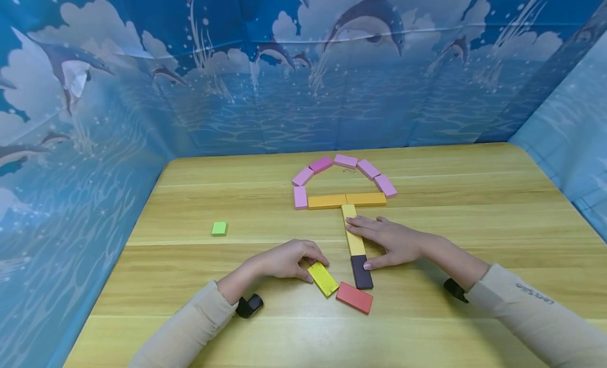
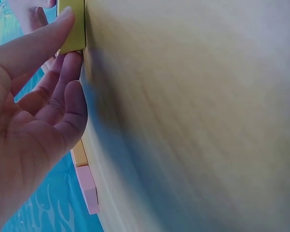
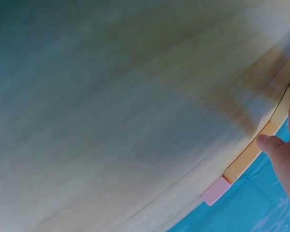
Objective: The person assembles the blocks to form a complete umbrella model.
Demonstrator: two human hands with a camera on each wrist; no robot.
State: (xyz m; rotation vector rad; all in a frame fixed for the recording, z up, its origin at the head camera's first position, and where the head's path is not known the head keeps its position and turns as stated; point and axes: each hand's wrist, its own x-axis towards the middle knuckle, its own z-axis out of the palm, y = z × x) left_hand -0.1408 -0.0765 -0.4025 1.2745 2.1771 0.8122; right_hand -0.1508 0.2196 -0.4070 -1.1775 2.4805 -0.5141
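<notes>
My left hand (image 1: 289, 258) pinches a bright yellow block (image 1: 323, 279) by its upper left end, thumb on one side and fingers on the other. The left wrist view shows the thumb along this yellow block (image 2: 78, 31). My right hand (image 1: 391, 240) lies with fingers extended, fingertips on the pale yellow strip (image 1: 356, 245) and thumb at the edge of a dark block (image 1: 362, 273). That dark block continues the strip downward. A red block (image 1: 354, 298) lies just below it, close to the yellow block's lower corner.
Pink blocks (image 1: 345, 161) form an arch toward the back of the wooden table (image 1: 189, 194). Orange blocks (image 1: 327, 201) make a bar across its base, meeting the strip's top. A small green block (image 1: 219, 229) lies apart at left. A dolphin-print curtain (image 1: 284, 104) surrounds the table.
</notes>
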